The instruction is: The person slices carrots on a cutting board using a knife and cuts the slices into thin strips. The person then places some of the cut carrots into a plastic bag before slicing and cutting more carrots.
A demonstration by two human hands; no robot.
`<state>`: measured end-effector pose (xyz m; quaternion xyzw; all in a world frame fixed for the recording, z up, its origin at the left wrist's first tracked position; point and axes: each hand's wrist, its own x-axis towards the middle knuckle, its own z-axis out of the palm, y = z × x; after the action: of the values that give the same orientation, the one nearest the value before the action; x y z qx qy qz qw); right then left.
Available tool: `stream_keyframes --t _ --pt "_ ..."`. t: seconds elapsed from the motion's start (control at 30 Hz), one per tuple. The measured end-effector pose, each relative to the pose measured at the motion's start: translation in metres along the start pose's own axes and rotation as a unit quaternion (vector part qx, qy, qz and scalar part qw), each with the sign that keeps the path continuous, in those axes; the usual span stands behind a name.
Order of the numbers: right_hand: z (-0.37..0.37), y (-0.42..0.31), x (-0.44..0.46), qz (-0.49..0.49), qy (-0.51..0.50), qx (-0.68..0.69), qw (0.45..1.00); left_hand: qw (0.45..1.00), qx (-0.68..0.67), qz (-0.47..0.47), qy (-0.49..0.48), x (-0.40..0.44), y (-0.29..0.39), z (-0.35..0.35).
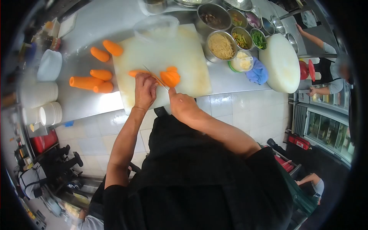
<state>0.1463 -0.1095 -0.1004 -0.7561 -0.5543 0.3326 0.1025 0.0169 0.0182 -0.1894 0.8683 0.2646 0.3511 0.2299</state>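
1. Head view, metal counter (71, 63): smooth and shiny, probably slick under anything round.
2. Cutting board (153, 53): lying flat on the counter, reaching to about the front edge. Likely heavy and stiff; best lifted by opposite edges.
3. Right hand (183, 104): closed around the handle of a knife (156, 77), at the near part of the board.
4. Left hand (145, 90): narrow, with bunched, curled fingers over a carrot piece (137, 72), just beside the blade.
5. Carrots (86, 82): resting in two groups by the board's left side. Probably firm, fairly light, damp and apt to roll; best gripped around the thick middle.
6. Knife: slanting forward and left over the board. Likely stiff and thin-bladed; to be held by the handle only.
7. Carrot piece: on the board, partly hidden under the left hand, with an end visible at the left. Likely stiff, slick on any cut face; best pinned from above with tucked-back fingertips.
8. Carrot slices (170, 78): overlapping in a loose pile on the board, just right of the blade. Likely light, slightly bendy, prone to clinging together; best scooped from beneath.
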Motion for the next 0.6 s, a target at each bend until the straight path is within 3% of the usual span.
stream_keyframes --t 0.1,0.6 --pt "-0.021 0.004 -0.009 0.009 -0.036 0.02 0.999 0.999 -0.001 0.033 -0.003 0.0 -0.002 0.008" --pt "-0.044 -0.015 -0.008 0.042 -0.087 0.009 0.995 1.0 -0.011 -0.001 0.018 -0.015 0.001 0.021"
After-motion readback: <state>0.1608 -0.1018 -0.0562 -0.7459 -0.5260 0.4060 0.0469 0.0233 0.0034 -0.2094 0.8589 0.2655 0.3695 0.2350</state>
